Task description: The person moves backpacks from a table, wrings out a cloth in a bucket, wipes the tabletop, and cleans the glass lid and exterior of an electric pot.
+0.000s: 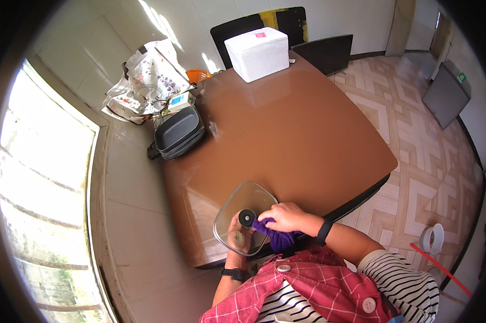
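Note:
A clear glass lid (243,197) with a rounded-square rim is held up at the table's near edge. At its middle sits a round black knob (247,217) with a metal screw in its centre. My left hand (235,232) grips the lid around the knob, partly seen through the glass. In my right hand (285,217) is a bunched purple cloth (281,240), pressed against the lid just right of the knob. The cloth's loose end hangs down past the lid's rim toward my apron.
The brown table (283,133) spreads out ahead. A black rectangular pan (180,128) stands by its left edge, near a floral fabric cover (154,76) and an orange basket (197,75). A white foam box (259,56) is at the far end. To the right, a white bucket (432,239) is on the floor.

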